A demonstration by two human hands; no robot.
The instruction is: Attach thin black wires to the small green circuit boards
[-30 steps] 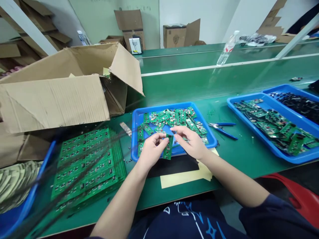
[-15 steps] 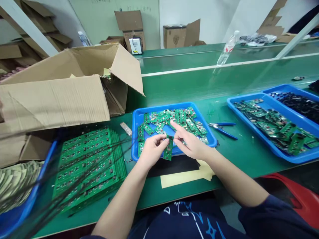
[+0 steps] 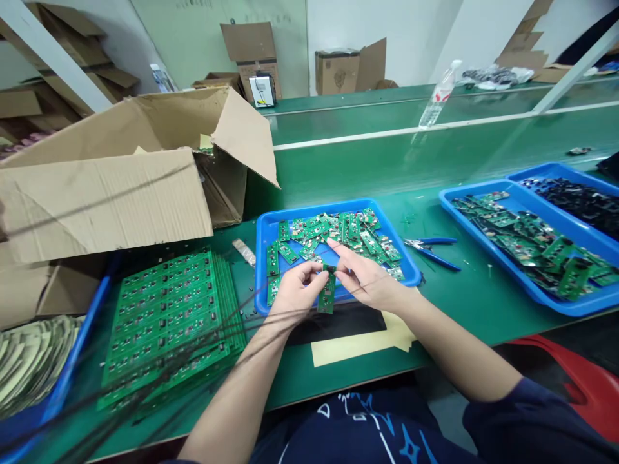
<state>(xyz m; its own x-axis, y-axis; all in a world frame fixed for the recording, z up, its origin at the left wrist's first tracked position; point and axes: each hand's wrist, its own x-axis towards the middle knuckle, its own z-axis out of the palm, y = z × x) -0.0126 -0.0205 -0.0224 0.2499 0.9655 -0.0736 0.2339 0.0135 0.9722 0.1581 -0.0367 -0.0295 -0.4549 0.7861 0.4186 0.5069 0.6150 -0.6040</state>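
One small green circuit board [image 3: 327, 298] is hanging in front of the person's body, above the near edge of a blue tray [image 3: 262, 248]. The left hand [image 3: 296, 290] pinches the upper end of this board between the thumb and the bent fingers. The right hand [image 3: 366, 279] is at the same upper end, from the other side, with its index finger stretched out toward the tray; I cannot tell whether this hand also grasps the board or only touches it.

In the tray lie many similar boards [image 3: 338, 225], in a loose heap. Under the hands, on the green bench [image 3: 471, 309], there is a black sheet [image 3: 345, 320] and beside it a pale yellow strip [image 3: 348, 348]. Blue-handled pliers [image 3: 438, 254] lie to the right of the tray, with the handles apart. Farther right stands a second blue tray [image 3: 503, 263], also filled with boards. To the left is a stack of large green panels [image 3: 167, 309], and behind it a big cardboard box [image 3: 106, 203].
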